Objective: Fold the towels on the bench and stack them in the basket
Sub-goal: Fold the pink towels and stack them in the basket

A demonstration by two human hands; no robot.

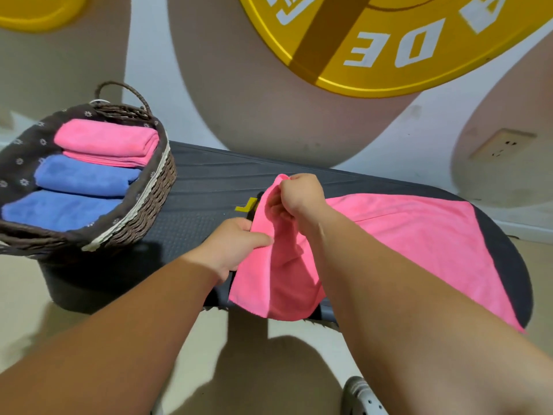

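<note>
A pink towel [404,235] lies spread over the right half of the black bench [209,181], its near edge hanging over the front. My right hand [299,194] grips the towel's left corner and holds it lifted above the bench. Lower down, my left hand [236,245] pinches the towel's left edge. At the bench's left end stands a brown wicker basket [149,205]. Inside it lie a folded pink towel [107,142] at the back and two folded blue towels [83,175], [57,209] in front of it.
A large yellow weight plate [389,49] with white letters hangs on the wall above the bench. A wall socket [502,143] sits at the right. My shoe [359,396] shows on the pale floor below the bench.
</note>
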